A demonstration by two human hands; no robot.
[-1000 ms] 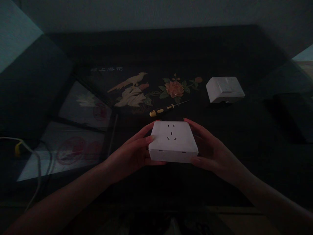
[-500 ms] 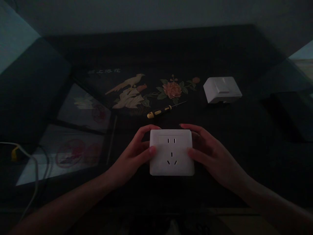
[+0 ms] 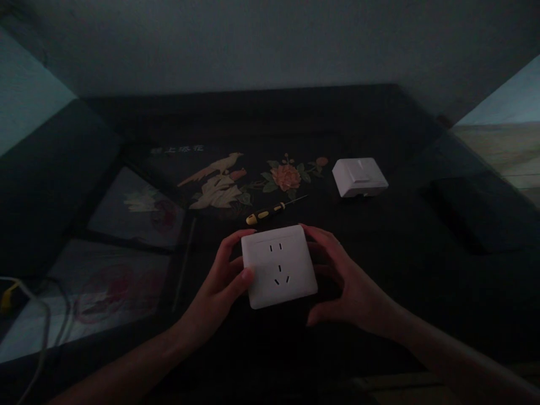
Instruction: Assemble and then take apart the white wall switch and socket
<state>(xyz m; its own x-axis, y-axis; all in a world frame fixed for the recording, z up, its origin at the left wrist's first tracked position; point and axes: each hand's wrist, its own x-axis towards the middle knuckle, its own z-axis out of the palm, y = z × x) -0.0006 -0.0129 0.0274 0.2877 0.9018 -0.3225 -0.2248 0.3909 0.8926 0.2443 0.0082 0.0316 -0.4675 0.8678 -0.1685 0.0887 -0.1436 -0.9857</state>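
A white wall socket (image 3: 280,267) with slotted holes faces up, tilted slightly, with its right side turned a little away. My left hand (image 3: 225,275) grips its left edge, thumb on the front plate and fingers behind. My right hand (image 3: 348,281) is at the socket's right side; its index fingertip touches or nearly touches the top right corner, and its thumb is spread off the plate below. A screwdriver (image 3: 265,214) with a black and yellow handle lies just beyond the socket. Farther right on the table stands a second white box-shaped unit (image 3: 359,178) with a raised panel.
The dark glossy table (image 3: 400,315) carries a bird-and-flower picture (image 3: 219,188) and window reflections. At the left edge runs a pale cable (image 3: 45,320) beside a yellow item (image 3: 8,298). A dark flat shape (image 3: 476,216) is at the right, hard to make out.
My right thumb has come off the socket's front and spread downward. The socket has tilted, its right side raised slightly. The camera view has shifted, so the table appears lower and farther left.
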